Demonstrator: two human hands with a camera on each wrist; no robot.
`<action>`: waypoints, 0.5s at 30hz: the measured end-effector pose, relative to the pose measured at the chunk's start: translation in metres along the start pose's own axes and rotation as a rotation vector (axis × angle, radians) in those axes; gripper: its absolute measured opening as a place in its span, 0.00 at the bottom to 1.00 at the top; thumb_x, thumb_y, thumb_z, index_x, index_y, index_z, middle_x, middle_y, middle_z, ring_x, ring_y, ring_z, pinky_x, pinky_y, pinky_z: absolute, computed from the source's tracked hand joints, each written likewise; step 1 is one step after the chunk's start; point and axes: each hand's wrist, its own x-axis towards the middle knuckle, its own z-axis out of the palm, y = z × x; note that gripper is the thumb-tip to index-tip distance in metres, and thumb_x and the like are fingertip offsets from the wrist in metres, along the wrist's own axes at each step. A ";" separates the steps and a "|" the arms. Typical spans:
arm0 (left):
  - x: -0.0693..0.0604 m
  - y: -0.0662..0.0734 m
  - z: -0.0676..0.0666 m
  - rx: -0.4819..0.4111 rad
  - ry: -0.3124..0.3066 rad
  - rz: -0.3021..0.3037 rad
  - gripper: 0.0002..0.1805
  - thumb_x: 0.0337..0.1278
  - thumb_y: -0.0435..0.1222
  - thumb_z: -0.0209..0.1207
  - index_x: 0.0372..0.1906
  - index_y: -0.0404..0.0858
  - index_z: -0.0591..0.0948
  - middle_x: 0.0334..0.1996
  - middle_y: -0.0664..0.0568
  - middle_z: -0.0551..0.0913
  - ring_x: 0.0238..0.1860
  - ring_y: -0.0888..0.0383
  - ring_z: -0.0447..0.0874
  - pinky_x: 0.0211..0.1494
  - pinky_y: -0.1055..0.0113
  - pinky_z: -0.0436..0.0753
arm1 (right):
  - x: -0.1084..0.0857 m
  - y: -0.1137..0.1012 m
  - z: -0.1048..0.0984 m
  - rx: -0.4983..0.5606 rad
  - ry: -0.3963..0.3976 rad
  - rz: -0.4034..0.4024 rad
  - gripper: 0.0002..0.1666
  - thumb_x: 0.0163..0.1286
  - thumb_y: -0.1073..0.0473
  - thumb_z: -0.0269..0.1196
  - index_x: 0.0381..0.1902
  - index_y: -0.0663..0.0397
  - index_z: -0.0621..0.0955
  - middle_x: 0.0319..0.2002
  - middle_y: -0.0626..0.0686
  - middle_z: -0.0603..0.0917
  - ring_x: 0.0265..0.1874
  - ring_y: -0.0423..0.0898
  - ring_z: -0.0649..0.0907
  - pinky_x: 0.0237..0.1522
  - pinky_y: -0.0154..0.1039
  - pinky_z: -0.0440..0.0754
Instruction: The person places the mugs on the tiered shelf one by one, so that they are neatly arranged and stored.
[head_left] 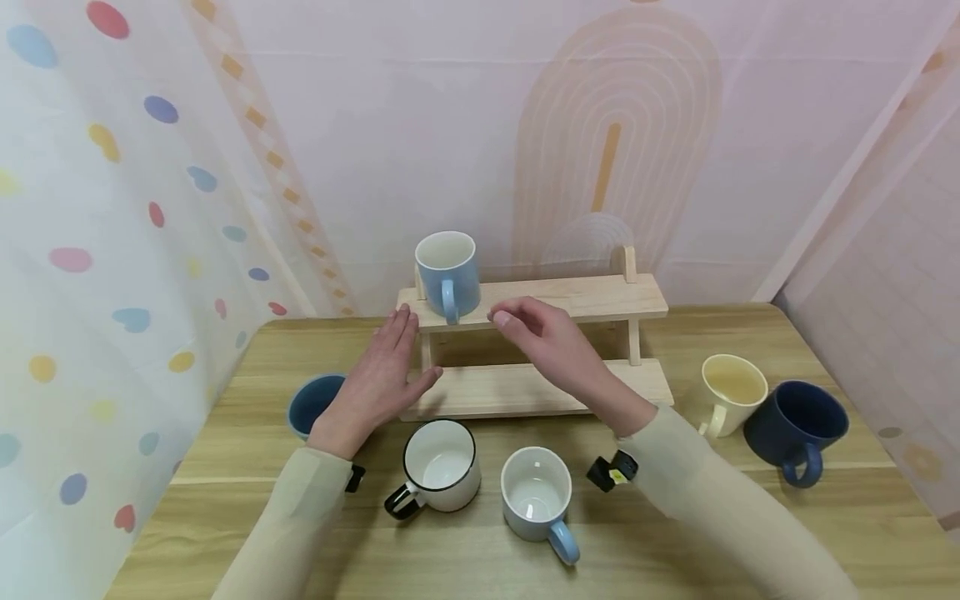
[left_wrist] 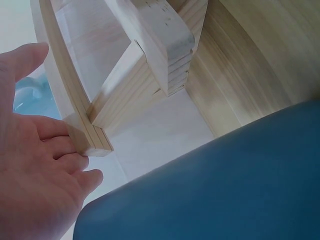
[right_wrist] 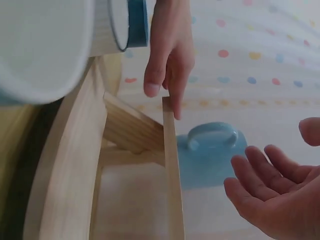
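Note:
A light blue mug (head_left: 457,283) with a white inside stands upright at the left end of the upper board of a two-tier wooden shelf (head_left: 570,298), its handle facing forward. My left hand (head_left: 378,375) rests its fingertips at that board's left end, fingers nearly straight and thumb apart; the left wrist view shows the fingers against the board's end (left_wrist: 95,145). To the mug's right, my right hand (head_left: 551,346) hovers before the upper board with loosely bent fingers. Nothing is in it, and in the right wrist view a gap separates it from the mug (right_wrist: 210,160).
In front of the shelf stand a white mug with black rim (head_left: 442,467) and a white mug with light blue handle (head_left: 536,496). A teal cup (head_left: 311,404) is partly behind my left hand. At right stand a pale yellow mug (head_left: 731,396) and a navy mug (head_left: 795,429).

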 end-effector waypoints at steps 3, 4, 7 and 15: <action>-0.002 -0.001 0.000 0.006 0.001 -0.005 0.51 0.70 0.52 0.61 0.79 0.22 0.52 0.81 0.29 0.48 0.82 0.35 0.44 0.81 0.41 0.51 | -0.014 0.004 -0.005 -0.030 -0.001 -0.027 0.21 0.82 0.49 0.57 0.61 0.57 0.82 0.58 0.54 0.85 0.59 0.49 0.83 0.64 0.51 0.79; -0.002 -0.002 0.000 0.008 0.002 -0.006 0.51 0.70 0.52 0.61 0.79 0.22 0.52 0.81 0.29 0.48 0.81 0.35 0.44 0.81 0.41 0.51 | -0.019 0.005 -0.006 -0.035 -0.003 -0.036 0.21 0.82 0.50 0.57 0.60 0.57 0.83 0.57 0.54 0.85 0.58 0.50 0.83 0.63 0.51 0.80; -0.003 -0.002 0.000 0.007 0.006 -0.008 0.51 0.70 0.52 0.61 0.79 0.22 0.53 0.81 0.29 0.48 0.81 0.34 0.44 0.81 0.41 0.51 | -0.034 0.009 -0.010 -0.063 -0.002 -0.054 0.20 0.82 0.50 0.57 0.60 0.56 0.83 0.56 0.52 0.86 0.57 0.50 0.84 0.61 0.53 0.81; -0.005 -0.001 -0.002 -0.014 0.006 -0.012 0.51 0.69 0.52 0.62 0.79 0.22 0.53 0.81 0.29 0.47 0.82 0.35 0.43 0.81 0.40 0.51 | -0.067 0.021 -0.012 -0.098 -0.004 -0.092 0.17 0.80 0.51 0.59 0.58 0.50 0.85 0.55 0.45 0.86 0.57 0.45 0.84 0.62 0.53 0.80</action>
